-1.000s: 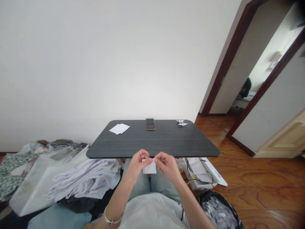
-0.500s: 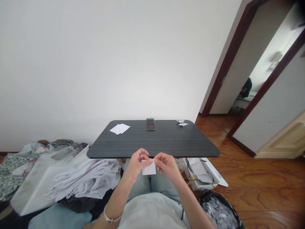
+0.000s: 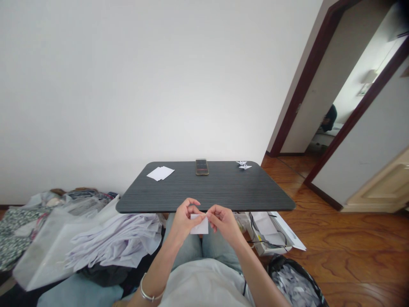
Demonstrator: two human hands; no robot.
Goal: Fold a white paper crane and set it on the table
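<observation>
Both hands hold one small white folded paper (image 3: pixel 200 226) above my lap, just in front of the near edge of the dark table (image 3: pixel 204 189). My left hand (image 3: pixel 183 217) pinches its left side with curled fingers. My right hand (image 3: pixel 223 218) pinches its top right corner between thumb and forefinger. A silver bracelet is on my left wrist.
On the table lie white paper sheets (image 3: pixel 160 172) at the far left, a phone (image 3: pixel 202 166) in the far middle and folded paper cranes (image 3: pixel 244 165) at the far right. Clothes and bags (image 3: pixel 79 238) pile up on the left. A bin of paper scraps (image 3: pixel 295 283) and a box (image 3: pixel 271 232) stand on the right. A person sits beyond the doorway (image 3: pixel 327 119).
The paper and both hands have shifted very slightly; the fingers have re-pinched the top corner. Nothing else has moved.
</observation>
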